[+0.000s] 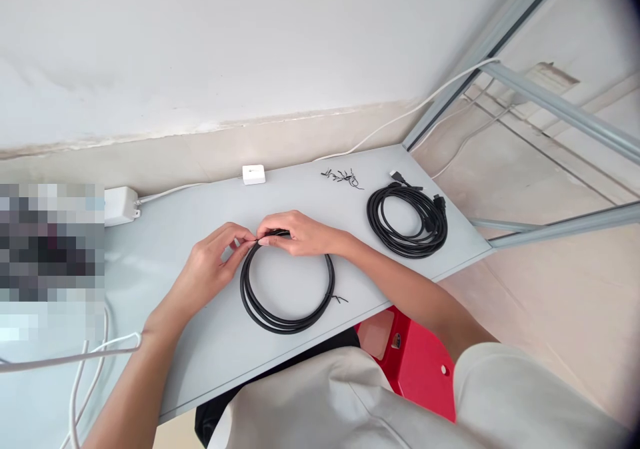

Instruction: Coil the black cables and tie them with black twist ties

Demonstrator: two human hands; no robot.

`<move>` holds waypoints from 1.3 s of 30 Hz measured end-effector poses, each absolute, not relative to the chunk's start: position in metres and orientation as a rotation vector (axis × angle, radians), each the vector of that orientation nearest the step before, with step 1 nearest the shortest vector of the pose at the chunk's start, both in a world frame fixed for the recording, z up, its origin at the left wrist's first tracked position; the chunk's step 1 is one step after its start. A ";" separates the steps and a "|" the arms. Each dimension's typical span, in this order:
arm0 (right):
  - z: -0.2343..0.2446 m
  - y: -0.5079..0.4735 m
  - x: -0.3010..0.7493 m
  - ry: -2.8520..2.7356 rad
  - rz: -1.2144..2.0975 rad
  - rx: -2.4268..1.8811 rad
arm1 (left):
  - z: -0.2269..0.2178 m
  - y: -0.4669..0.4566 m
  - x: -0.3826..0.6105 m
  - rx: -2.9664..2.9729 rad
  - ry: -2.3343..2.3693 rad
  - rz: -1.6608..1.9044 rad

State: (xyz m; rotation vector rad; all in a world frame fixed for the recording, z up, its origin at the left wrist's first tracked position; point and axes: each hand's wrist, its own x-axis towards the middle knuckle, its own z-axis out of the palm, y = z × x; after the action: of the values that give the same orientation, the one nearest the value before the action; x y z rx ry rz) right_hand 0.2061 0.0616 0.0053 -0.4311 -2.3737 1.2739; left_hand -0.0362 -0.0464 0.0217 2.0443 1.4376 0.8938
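Observation:
A coiled black cable (287,302) lies on the grey table (210,342) in front of me. My right hand (300,232) is closed over the top of the coil, fingers wrapped round the strands. My left hand (213,266) pinches a thin black twist tie at the same spot, thumb and forefinger pressed together. A short tie end (340,298) sticks out at the coil's right side. A second coiled black cable (407,219) with plugs lies to the right, untouched.
Several loose black twist ties (343,177) lie at the back of the table. A small white adapter (253,174) and a white power box (119,205) sit near the wall. White cords (90,362) trail at left. A red stool (415,362) stands below the table edge.

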 end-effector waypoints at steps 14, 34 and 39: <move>0.011 0.060 0.206 -2.328 1.398 -0.515 | 0.014 -0.043 -0.039 2.377 1.327 0.908; 0.014 0.055 0.206 -2.481 0.794 -0.457 | 0.024 -0.045 -0.031 1.665 1.569 0.814; 0.011 0.052 0.204 -2.530 0.520 -0.399 | 0.023 -0.043 -0.032 1.529 1.537 0.818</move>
State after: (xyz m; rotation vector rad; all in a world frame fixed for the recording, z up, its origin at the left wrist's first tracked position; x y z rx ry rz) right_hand 0.2037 0.0521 0.0114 -0.3987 -2.5302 0.5202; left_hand -0.0323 -0.0430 0.0235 1.5294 1.5374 0.8182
